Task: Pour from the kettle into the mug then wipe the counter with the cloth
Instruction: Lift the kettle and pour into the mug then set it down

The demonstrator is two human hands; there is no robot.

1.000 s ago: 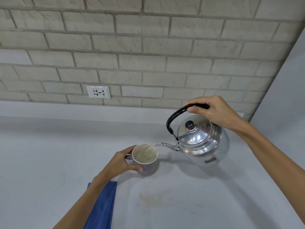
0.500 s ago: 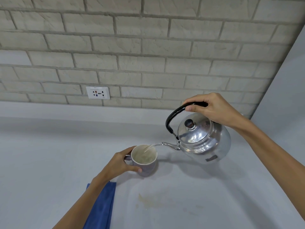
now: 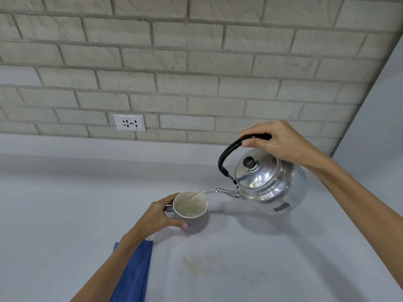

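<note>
A shiny metal kettle (image 3: 270,184) with a black handle hangs tilted above the counter, and my right hand (image 3: 281,142) grips that handle from above. Its thin spout points left, and a stream of water runs from it into a purple mug (image 3: 193,223) with a pale inside. The mug stands on the grey counter (image 3: 65,203), with my left hand (image 3: 157,216) wrapped around its handle side. A folded blue cloth (image 3: 133,277) lies on the counter under my left forearm, partly hidden by it.
A brownish stain (image 3: 196,267) marks the counter in front of the mug. A brick wall with a white power socket (image 3: 129,122) rises behind the counter. A plain grey wall (image 3: 379,118) closes off the right side.
The kettle has risen and tipped slightly more while the water keeps flowing. The level in the mug looks higher. Both hands keep their grips.
</note>
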